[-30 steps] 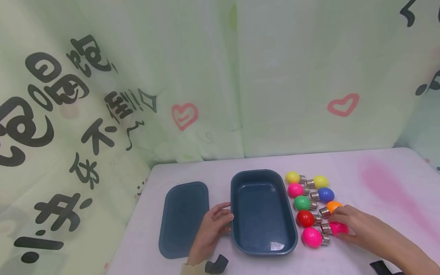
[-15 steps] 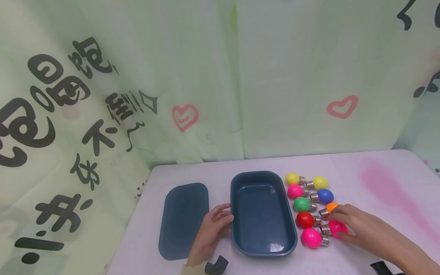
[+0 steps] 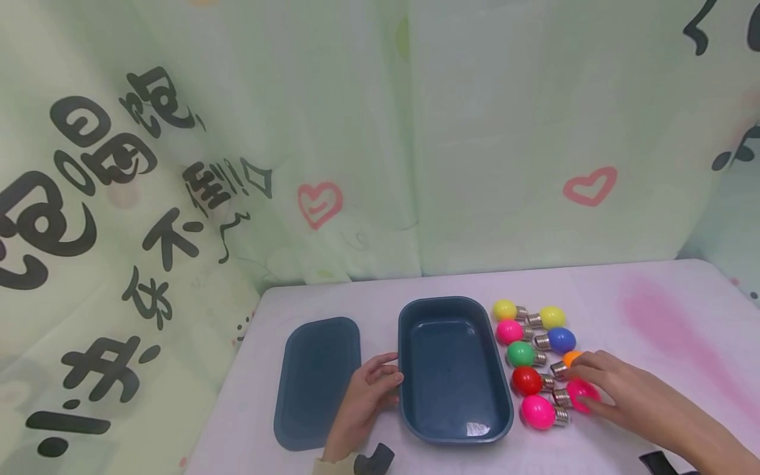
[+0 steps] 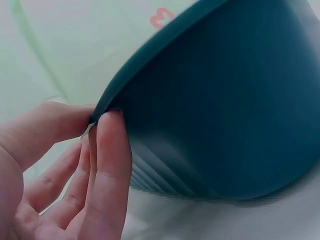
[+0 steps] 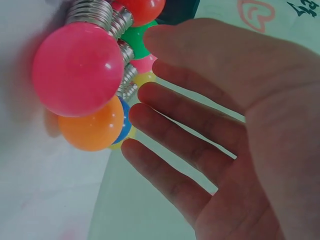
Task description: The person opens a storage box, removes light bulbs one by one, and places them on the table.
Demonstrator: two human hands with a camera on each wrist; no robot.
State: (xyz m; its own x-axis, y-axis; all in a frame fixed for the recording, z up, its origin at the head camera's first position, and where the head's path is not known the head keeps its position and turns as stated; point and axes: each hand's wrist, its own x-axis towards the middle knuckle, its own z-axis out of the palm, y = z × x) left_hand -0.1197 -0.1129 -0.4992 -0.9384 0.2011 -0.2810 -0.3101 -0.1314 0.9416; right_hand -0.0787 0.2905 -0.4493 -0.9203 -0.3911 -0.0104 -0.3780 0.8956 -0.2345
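Near its left edge, the dark blue box (image 3: 448, 369) meets my left hand (image 3: 367, 408); in the left wrist view the thumb and a finger pinch the rim (image 4: 145, 62). My right hand (image 3: 623, 390) hovers with relaxed fingers over a pink bulb (image 3: 580, 396) and an orange bulb (image 3: 572, 358), which it partly covers. In the right wrist view those fingers (image 5: 172, 175) stand spread and nearly straight, apart from the pink bulb (image 5: 77, 70), holding nothing. Around them lie a red bulb (image 3: 526, 380), another pink bulb (image 3: 538, 412), and a green bulb (image 3: 520, 354).
A flat dark blue lid (image 3: 320, 379) lies left of the box on the white tabletop (image 3: 641, 316). Farther back in the two bulb rows are a blue bulb (image 3: 561, 340), a third pink bulb (image 3: 509, 331) and two yellow bulbs (image 3: 553, 317). A printed curtain (image 3: 475, 165) hangs behind.
My right fingers have loosened and drawn slightly away from the pink bulb, so more of it shows. The left hand and the box stay together; the view has shifted slightly.
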